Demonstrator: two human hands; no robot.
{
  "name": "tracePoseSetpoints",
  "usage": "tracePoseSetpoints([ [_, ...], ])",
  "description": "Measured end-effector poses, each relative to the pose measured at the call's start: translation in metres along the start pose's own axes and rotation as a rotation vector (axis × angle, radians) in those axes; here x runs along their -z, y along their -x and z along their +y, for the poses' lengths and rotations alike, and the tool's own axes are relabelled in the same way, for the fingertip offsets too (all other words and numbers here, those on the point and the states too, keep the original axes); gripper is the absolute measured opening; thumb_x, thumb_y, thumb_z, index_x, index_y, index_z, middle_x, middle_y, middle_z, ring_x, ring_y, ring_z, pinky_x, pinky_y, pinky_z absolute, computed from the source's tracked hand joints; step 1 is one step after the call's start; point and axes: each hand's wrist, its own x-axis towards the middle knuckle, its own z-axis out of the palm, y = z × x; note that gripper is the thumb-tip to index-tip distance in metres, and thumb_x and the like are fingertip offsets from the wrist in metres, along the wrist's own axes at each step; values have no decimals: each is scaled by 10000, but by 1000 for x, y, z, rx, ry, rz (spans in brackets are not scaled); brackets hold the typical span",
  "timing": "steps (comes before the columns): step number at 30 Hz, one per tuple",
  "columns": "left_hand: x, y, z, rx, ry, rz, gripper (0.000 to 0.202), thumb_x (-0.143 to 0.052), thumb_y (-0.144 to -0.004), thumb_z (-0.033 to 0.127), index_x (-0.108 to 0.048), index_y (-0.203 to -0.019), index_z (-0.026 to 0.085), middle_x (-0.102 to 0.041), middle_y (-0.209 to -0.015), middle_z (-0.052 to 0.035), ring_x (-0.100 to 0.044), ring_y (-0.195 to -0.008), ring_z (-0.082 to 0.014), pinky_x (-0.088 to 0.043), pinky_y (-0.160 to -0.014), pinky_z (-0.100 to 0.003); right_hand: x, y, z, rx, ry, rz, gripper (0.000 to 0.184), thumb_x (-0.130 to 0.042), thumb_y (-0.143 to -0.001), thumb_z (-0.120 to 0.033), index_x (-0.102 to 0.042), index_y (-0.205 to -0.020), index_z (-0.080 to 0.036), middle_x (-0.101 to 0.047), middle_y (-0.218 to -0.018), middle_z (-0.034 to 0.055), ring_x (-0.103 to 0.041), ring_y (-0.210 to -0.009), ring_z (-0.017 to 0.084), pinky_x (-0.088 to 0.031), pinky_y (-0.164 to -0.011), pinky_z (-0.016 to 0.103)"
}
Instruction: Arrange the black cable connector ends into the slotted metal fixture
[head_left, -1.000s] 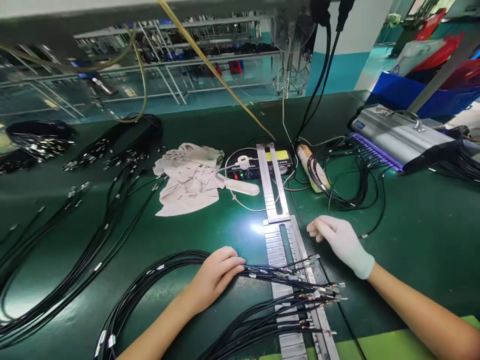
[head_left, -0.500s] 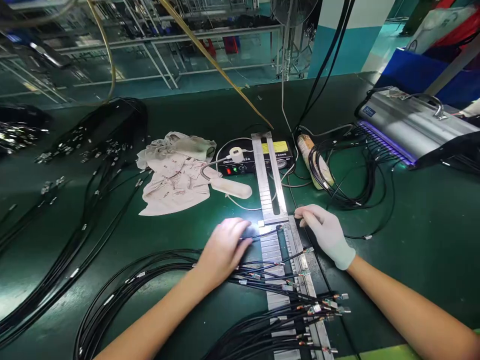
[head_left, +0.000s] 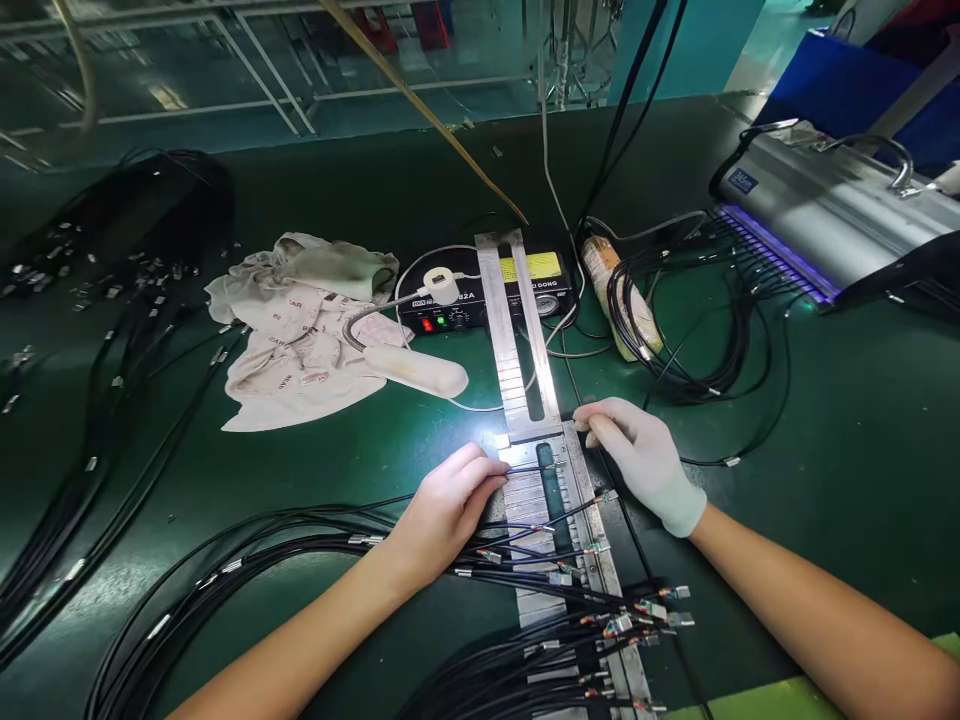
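Head view lets us look down on a dark green, smooth-topped table [head_left: 847, 520], where our bare left hand [head_left: 442, 520] closes its thumb and forefinger on a slim black round cable [head_left: 531, 469]. Its free end lies across the silver metal fixture with grooves and a long slot [head_left: 531, 598], apart from the other cables. Our right hand in a thin white glove [head_left: 641, 450] hovers just beside the fixture's far edge, thumb and fingers drawn nearly together; we cannot tell whether they pinch anything.

Nearer to us, a curved bundle of black cables [head_left: 292, 548] runs under our left forearm, with ends resting over the fixture. Several of those ends carry small silvery metal connectors [head_left: 651, 608], with coloured wires showing behind them. The end of the cable in our left hand is too small to make out.

As we judge it, this one cable is mid-handling: it is singled out and laid over the grooves, but nothing shows it finished. The others lie loose, and we cannot say which are done and which are left. Beyond our hands, a white lamp with a bendable metal neck [head_left: 420, 372] lies near the black box with red and green lights [head_left: 465, 315].
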Motion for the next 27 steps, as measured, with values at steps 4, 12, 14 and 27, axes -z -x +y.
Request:
tracePoseSetpoints([
  [4,3,3,-8,-53,-107,-7,296,-485,-991,100,-555,-1261,198,-519,-912,-29,-492,-833,-111,-424,-741,-232,-1,-1,0,-1,22,-9,229,-539,-1014,-372,-708,-1055,-222,-676,-997,8,-634,-793,124,-518,-769,258],
  [12,2,3,-13,-241,-383,-32,427,-456,-958,29,-511,-1370,127,-494,-872,-52,-430,-766,-143,-403,-661,-266,-1,-4,2,29,66,-12,191,-539,-1012,-322,-713,-1047,-252,-670,-993,-14,-633,-797,115,-515,-772,254],
  [14,2,1,-12,-254,-395,-12,421,-467,-950,22,-514,-1359,112,-499,-875,-57,-427,-770,-146,-404,-664,-270,-1,-3,2,33,72,-15,182,-542,-1011,-319,-712,-1046,-262,-669,-991,-24,-633,-795,108,-514,-771,248],
  [27,1,-4,-14,-238,-251,-94,354,-449,-971,41,-506,-1312,116,-553,-955,-66,-483,-863,-150,-457,-765,-290,-1,-3,0,49,127,-27,182,-536,-1010,-299,-712,-1037,-261,-669,-996,-29,-635,-807,105,-511,-769,254],
])
